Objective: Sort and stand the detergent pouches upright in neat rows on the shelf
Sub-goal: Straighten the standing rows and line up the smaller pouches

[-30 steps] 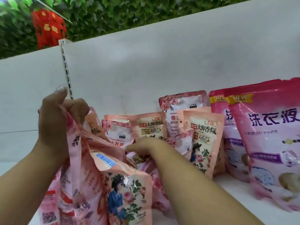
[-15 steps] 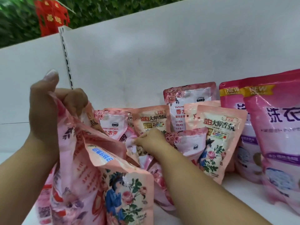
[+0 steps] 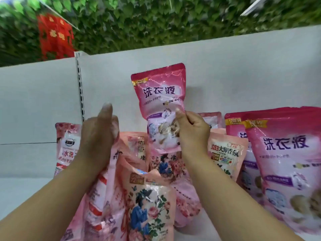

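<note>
Pink pouch (image 3: pixel 160 108) held up over the pile, upright, pinched at its right edge by right hand (image 3: pixel 192 131). Soft, floppy, prob. slick; grip top seam instead. Left hand (image 3: pixel 99 134) grips peach pouches (image 3: pixel 121 171) on shelf (image 3: pixel 26 193).
</note>
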